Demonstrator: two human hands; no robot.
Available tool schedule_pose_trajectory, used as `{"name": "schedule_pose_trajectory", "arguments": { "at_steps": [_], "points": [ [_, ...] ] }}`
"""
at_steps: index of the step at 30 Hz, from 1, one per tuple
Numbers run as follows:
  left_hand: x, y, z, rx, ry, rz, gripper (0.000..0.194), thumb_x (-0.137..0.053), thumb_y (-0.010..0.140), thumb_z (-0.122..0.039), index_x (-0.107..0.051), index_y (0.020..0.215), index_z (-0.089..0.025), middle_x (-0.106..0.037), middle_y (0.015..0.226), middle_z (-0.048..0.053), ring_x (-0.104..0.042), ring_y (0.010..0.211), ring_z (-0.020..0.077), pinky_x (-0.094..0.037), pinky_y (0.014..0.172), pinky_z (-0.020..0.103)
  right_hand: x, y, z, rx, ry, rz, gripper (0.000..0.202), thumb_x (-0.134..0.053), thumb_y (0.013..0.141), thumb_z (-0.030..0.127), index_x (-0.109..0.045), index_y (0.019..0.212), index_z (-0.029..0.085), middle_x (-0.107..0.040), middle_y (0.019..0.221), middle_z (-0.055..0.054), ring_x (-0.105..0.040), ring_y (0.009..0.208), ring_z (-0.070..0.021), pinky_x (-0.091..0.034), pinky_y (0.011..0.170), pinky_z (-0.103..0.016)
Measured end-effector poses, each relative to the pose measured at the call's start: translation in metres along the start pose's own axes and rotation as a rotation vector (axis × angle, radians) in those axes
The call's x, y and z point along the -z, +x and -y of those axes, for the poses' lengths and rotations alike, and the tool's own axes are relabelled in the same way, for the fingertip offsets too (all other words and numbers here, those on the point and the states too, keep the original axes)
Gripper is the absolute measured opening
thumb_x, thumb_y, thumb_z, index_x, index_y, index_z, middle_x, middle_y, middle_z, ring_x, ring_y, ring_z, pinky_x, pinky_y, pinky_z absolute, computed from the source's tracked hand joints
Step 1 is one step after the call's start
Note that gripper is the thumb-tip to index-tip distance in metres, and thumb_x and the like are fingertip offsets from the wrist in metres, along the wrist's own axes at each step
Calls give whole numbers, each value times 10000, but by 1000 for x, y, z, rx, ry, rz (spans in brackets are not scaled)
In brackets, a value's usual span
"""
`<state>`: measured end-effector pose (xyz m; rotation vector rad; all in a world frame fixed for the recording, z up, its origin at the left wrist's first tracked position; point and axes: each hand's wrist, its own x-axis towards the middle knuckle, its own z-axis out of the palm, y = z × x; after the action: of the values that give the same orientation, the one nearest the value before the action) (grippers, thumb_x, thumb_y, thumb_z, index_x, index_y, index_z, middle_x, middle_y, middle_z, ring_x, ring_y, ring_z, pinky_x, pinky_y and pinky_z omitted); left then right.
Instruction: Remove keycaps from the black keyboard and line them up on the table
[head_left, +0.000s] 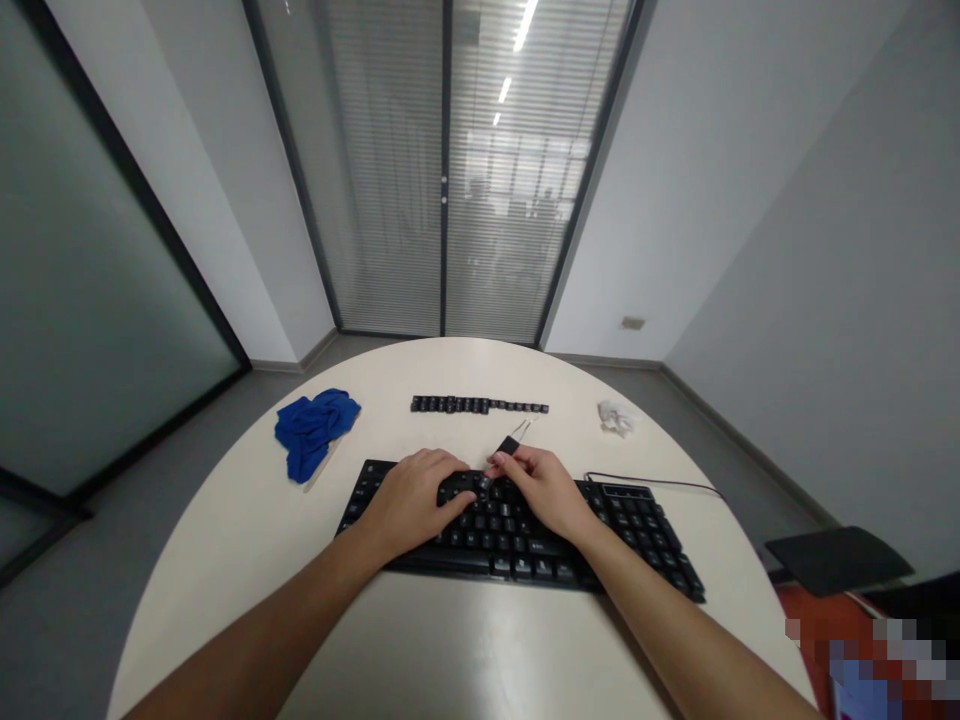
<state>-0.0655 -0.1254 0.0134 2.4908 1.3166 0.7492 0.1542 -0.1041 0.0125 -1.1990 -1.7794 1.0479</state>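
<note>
A black keyboard (465,555) lies across the table in front of me. My left hand (412,500) rests over its left half, fingers stretched along the upper keys and thumb apart, holding nothing I can see. Above the upper middle keys, my right hand (544,485) is closed around a keycap puller (511,445) with a black handle. Its thin wire prongs point away from the keyboard. Just below the right fingertips, a key (484,483) stands out among its neighbours; whether it is loose I cannot tell. Beyond the keyboard, removed black keycaps (450,404) sit in rows.
A crumpled blue cloth (315,425) lies at the left beside a thin light stick (321,467). At the right is a small whitish crumpled bundle (616,418). The keyboard cable (660,482) runs off the right edge of the round table (465,650). A dark chair part (836,560) stands beyond.
</note>
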Motion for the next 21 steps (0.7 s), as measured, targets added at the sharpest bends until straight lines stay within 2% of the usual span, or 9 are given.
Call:
{"name": "schedule_pose_trajectory", "arguments": {
  "at_steps": [6,9,13,16,18,21],
  "points": [
    [0,1,-9,-46,12,-95,138,-674,884,-277,-638,993,-200,-697,972,37,-634,921,227,-503,835,368,0,-3,4,-24,60,-38,393,-570,914,516,-716,904,151,-773,859,-72,-710,834,-224,-506,809,-323],
    [-1,-1,-12,-106,39,-119,135,-621,931,-285,-637,1042,-210,-694,978,38,-629,916,219,-505,830,366,-1,-4,7,-4,92,-11,397,-565,915,521,-715,905,154,-767,837,-65,-709,821,-215,-512,808,-317],
    [-4,-2,-12,-159,75,-77,198,-569,969,-274,-639,1153,-254,-683,1009,29,-622,936,207,-509,836,353,-5,-6,7,15,115,7,397,-559,916,524,-697,888,153,-747,808,-61,-697,787,-203,-521,779,-313],
    [-5,-2,-11,-180,67,-41,222,-543,984,-275,-637,1185,-264,-673,1021,34,-619,949,202,-516,831,338,-7,-6,4,-9,177,19,383,-578,906,519,-656,1011,159,-742,798,-50,-702,783,-198,-531,796,-322],
    [-5,-2,-11,-186,48,-18,213,-539,985,-274,-639,1172,-257,-667,1035,35,-618,961,202,-519,839,335,-7,-7,3,-18,214,32,384,-596,898,505,-619,1079,166,-739,787,-39,-703,780,-193,-532,806,-324],
    [-5,-3,-11,-179,11,-4,145,-559,974,-264,-652,1085,-244,-662,1051,28,-615,979,199,-513,851,326,-7,-7,5,5,199,31,346,-614,890,481,-622,1046,173,-724,784,-29,-687,771,-185,-527,776,-309]
  ]
}}
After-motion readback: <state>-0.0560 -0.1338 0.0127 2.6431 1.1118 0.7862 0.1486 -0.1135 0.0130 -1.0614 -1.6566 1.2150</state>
